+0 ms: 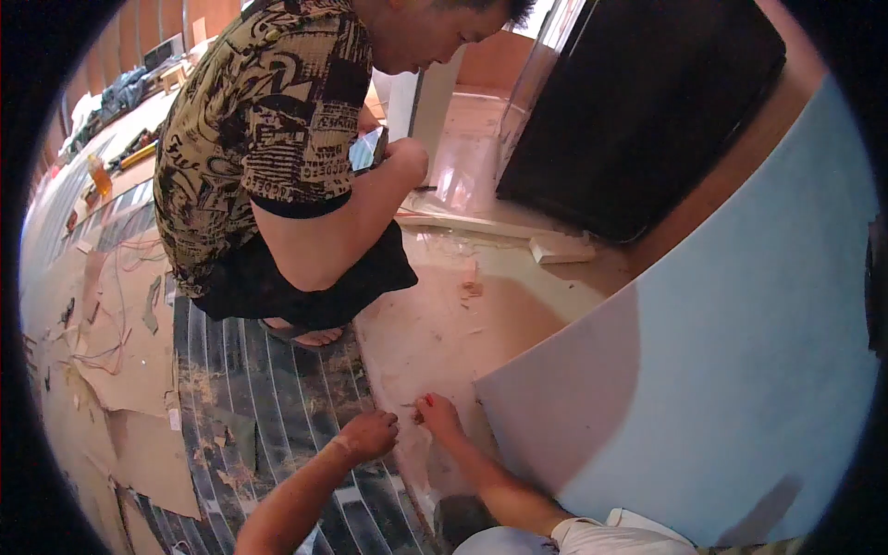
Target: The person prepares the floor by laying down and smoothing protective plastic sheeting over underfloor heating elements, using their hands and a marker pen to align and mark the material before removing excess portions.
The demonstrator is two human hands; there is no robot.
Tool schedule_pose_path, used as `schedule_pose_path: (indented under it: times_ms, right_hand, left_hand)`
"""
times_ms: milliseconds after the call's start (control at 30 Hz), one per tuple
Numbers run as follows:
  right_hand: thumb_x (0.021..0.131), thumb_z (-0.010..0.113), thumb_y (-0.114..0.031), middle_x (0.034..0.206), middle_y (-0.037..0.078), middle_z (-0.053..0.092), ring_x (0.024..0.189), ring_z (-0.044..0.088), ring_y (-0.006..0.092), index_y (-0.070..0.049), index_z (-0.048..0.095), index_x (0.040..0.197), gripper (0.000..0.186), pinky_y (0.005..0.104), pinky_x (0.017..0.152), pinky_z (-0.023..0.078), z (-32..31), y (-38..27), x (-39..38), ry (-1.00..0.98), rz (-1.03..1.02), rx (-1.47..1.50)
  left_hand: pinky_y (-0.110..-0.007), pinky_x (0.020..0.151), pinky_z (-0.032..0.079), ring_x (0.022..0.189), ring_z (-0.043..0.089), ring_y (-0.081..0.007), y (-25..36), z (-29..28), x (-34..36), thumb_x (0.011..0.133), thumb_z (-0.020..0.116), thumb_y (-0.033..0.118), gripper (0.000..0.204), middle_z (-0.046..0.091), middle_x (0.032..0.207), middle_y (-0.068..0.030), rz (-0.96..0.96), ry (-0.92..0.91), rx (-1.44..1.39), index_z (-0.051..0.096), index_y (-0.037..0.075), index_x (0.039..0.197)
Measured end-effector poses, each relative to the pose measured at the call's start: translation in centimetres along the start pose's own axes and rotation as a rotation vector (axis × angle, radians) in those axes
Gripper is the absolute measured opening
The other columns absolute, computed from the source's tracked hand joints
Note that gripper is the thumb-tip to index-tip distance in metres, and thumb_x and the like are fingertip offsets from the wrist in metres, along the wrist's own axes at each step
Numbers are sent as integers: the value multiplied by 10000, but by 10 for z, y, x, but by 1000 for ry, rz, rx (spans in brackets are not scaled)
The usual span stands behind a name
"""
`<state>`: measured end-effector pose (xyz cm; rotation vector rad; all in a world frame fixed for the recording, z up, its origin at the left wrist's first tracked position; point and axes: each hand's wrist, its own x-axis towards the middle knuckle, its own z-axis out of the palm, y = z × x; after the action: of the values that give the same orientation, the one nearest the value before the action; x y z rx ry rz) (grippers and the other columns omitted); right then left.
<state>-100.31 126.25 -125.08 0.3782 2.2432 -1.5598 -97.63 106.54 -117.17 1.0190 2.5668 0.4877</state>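
Low over the pale, dusty floor [435,314], both my hands are close together. My right hand [440,418] pinches a small red item [428,400] with a thin pale tip pointing left; its kind is too small to tell. Just left of it, my left hand [372,435] has its fingers curled together at the edge of the dark striped flooring [268,388]. Whether anything sits in those fingers cannot be made out. A large light-blue panel [703,370] rises beside my right forearm.
A person [277,139] squats ahead on the left, holding a phone [368,150]. A black panel [647,111] leans at the far right, near a pale block [562,248] and a wooden strip [472,224]. Cardboard sheets [129,370] and wires lie left. An orange bottle [100,176] stands far left.
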Motion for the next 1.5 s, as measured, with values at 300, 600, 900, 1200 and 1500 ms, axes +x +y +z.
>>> schedule_pose_path:
  times_ms: [300,600,900,1200,1500]
  right_hand:
    - [816,592,-190,734,127,616,646,600,237,-43,590,889,164,354,615,470,10,-20,-53,-41,-228,-201]
    - [819,582,-166,777,94,623,712,612,166,-41,601,977,202,326,658,487,40,10,-75,-198,-296,-94]
    - [830,516,-57,810,118,617,623,583,154,58,329,1292,511,267,578,485,-2,-111,21,102,-223,364]
    - [787,513,-78,776,57,624,566,511,87,-55,252,1385,653,180,443,330,-111,-349,-12,503,-734,792]
    - [804,537,-92,762,41,601,577,505,96,-80,406,1276,490,192,504,372,-137,-439,-98,592,-1072,732]
  left_hand:
    - [-391,852,473,1007,574,-288,31,-106,-184,802,572,147,190,611,1086,-114,-152,-37,-59,644,72,960]
    - [-430,747,464,829,566,-331,130,-86,-349,864,543,234,234,602,915,-163,-1292,326,-1227,632,31,940]
    - [-431,720,454,799,552,-339,95,-25,-305,836,551,189,192,589,880,-159,-944,350,-899,622,40,934]
    - [-433,694,444,768,539,-347,41,-10,-253,807,559,144,162,575,845,-156,-590,432,-643,611,48,927]
    - [-434,667,434,737,525,-355,17,49,-309,779,567,99,151,561,810,-152,-451,532,-506,601,57,920]
